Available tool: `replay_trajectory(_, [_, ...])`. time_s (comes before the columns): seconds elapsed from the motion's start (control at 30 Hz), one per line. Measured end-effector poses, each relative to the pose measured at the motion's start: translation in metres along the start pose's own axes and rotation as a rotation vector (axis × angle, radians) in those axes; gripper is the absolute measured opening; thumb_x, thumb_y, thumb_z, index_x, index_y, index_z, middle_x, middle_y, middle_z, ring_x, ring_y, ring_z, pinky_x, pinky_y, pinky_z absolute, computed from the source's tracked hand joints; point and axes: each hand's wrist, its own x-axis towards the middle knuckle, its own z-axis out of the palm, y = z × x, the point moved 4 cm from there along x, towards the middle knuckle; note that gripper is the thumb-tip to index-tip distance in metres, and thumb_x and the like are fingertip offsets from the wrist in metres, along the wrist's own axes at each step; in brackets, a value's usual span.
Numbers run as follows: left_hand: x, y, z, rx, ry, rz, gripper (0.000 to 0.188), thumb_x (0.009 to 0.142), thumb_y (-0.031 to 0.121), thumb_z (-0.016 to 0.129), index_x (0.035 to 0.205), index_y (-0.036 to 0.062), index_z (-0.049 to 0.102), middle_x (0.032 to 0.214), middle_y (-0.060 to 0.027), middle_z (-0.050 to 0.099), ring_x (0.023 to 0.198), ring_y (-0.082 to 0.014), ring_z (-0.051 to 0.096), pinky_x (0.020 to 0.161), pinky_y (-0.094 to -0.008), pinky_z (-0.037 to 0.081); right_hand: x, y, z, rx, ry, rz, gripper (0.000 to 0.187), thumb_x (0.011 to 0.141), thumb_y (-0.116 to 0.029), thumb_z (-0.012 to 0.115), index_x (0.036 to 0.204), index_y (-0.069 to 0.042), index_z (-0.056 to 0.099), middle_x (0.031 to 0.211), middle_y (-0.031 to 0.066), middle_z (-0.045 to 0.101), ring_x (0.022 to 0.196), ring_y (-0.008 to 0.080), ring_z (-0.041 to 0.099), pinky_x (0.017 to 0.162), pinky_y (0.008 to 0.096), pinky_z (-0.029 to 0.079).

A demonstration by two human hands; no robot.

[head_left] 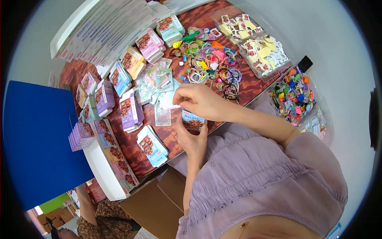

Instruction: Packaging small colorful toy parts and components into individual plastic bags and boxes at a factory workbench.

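A small blue carton [192, 120] with a picture on its front is held between both hands over the near edge of the dark wooden table [246, 85]. My left hand [192, 140] cups it from below. My right hand [197, 100] grips its top with the fingers curled over it. Just left of the hands lie several shiny flat packets [162, 92]. Beyond my right hand sits a heap of coloured hair ties and rings [211, 63].
Stacks of flat small cartons in blue [152, 145], purple [130, 110] and pink [150, 44] cover the table's left. Clear trays of cards [260, 49] stand far right. A bag of coloured trinkets [292, 95] lies right. A blue board [38, 139] and brown cardboard box [159, 199] sit near.
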Motion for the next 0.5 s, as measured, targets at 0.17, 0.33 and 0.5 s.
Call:
replay_trajectory(0.17, [-0.003,-0.011,0.001,-0.109,0.003,-0.084,0.086,0.07,0.018,0.088,0.138,-0.0043,0.041,0.119,-0.018,0.06,0.105,-0.0238,0.063,0.087,-0.0353,0.054,-0.006,0.011,-0.005,0.4,0.065,0.179,0.015,0.087,0.0,0.059,0.101,0.002,0.064,0.095,0.0083,0.069,0.092,0.016,0.066,0.081,0.0304,0.052])
replay_trajectory(0.33, [0.0,-0.011,0.003,-0.105,0.017,-0.113,0.084,0.07,0.02,0.088,0.137,-0.0036,0.043,0.119,-0.0194,0.06,0.104,-0.0249,0.064,0.087,-0.0364,0.054,-0.008,0.006,-0.007,0.425,0.03,0.191,0.017,0.09,0.005,0.056,0.104,0.001,0.064,0.107,0.0071,0.065,0.102,0.0139,0.064,0.091,0.0275,0.05])
replay_trajectory(0.5, [0.0,-0.003,-0.001,-0.057,0.03,0.006,0.075,0.07,0.02,0.085,0.13,-0.0033,0.047,0.116,-0.0211,0.059,0.101,-0.0361,0.063,0.086,-0.0431,0.051,-0.024,-0.01,-0.011,-0.133,-0.046,-0.124,0.029,0.083,0.013,0.052,0.105,0.0,0.065,0.121,0.0109,0.06,0.115,0.0234,0.06,0.095,0.0328,0.048])
